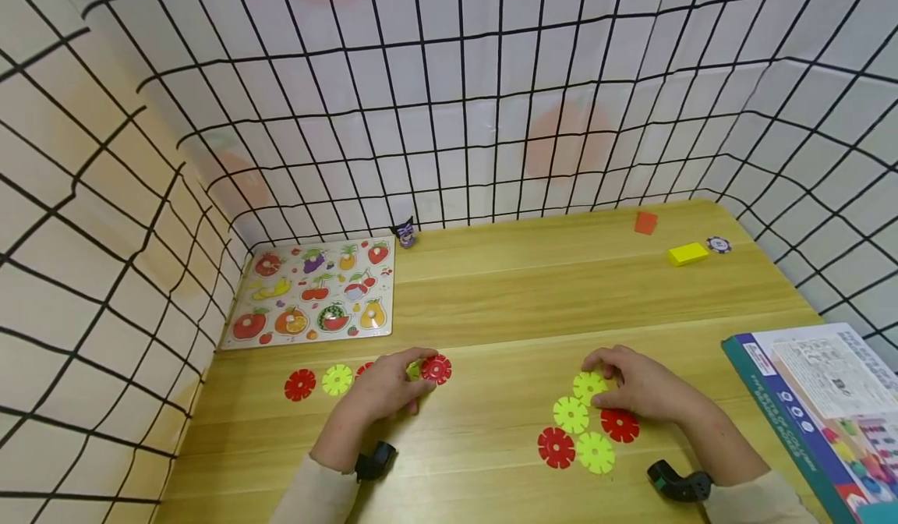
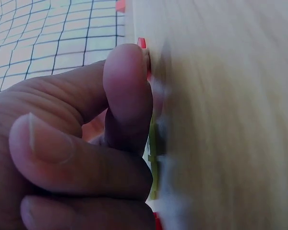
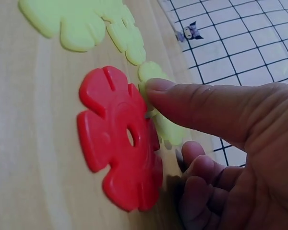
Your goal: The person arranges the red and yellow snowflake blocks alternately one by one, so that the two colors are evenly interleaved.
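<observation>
At the right end of a row of flower-shaped slotted discs, my left hand (image 1: pixel 384 386) pinches a red disc (image 1: pixel 438 369) between thumb and index finger, low over the table. A yellow disc (image 1: pixel 337 380) and another red disc (image 1: pixel 300 384) lie farther left in that row; the hand partly covers the discs between. My right hand (image 1: pixel 641 384) has thumb and index finger at opposite edges of a yellow disc (image 1: pixel 588 386). Just below its thumb lies a red disc (image 3: pixel 120 139). Two yellow discs and a red disc (image 1: pixel 556 447) lie close by.
A fruit puzzle board (image 1: pixel 313 293) lies at the back left, with a small purple figure (image 1: pixel 404 233) beside it. A yellow block (image 1: pixel 687 254), an orange square (image 1: pixel 645 222) and a round chip (image 1: pixel 719 245) sit at the back right. A boxed set (image 1: pixel 800 415) occupies the right edge. Black wire mesh (image 1: pixel 477 103) surrounds the table.
</observation>
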A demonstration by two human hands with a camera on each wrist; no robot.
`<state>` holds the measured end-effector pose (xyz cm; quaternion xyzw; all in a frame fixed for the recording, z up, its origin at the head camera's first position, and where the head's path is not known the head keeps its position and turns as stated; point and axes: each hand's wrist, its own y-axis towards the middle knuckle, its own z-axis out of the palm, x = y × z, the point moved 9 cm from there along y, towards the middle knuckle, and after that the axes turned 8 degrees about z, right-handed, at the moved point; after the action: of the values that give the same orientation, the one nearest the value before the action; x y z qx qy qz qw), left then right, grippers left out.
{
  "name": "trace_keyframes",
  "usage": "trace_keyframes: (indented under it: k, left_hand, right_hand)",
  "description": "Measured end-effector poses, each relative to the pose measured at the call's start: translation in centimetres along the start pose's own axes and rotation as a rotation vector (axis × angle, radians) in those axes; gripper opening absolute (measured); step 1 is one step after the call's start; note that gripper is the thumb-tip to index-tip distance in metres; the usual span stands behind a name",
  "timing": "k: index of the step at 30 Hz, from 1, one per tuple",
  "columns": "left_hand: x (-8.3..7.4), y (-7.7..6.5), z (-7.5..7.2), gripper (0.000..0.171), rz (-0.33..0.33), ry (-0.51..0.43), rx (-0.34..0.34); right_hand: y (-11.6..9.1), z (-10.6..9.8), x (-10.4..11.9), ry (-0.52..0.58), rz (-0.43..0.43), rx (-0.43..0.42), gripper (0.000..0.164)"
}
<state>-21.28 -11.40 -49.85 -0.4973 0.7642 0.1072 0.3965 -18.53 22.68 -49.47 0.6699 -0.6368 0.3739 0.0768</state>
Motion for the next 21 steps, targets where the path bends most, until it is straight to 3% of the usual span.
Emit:
trace_keyframes:
  k: [5,12,17,21]
  left_hand:
    - [0.0,0.0,0.0,0.050,-0.009,-0.012,-0.004]
    - [0.2,-0.1,-0.1,0.049,-0.024,-0.035,-0.005]
    - [0.4,-0.2,0.0,0.049,-0.036,-0.032,-0.002]
    - [0.4,-0.2,0.1,0.049,-0.036,-0.034,0.000]
  right_hand:
    - [-0.2,-0.4,-0.3,0.073,0.025,-0.036,0.042]
    - [-0.3,-1.9,0.0,0.173,0.022,-0.180,0.035]
    - [0.7,-1.1,1.6,0.376,0.016,-0.135,0.033]
    - [1.7,0.2,4.2,0.433,-0.024,-0.086,0.029]
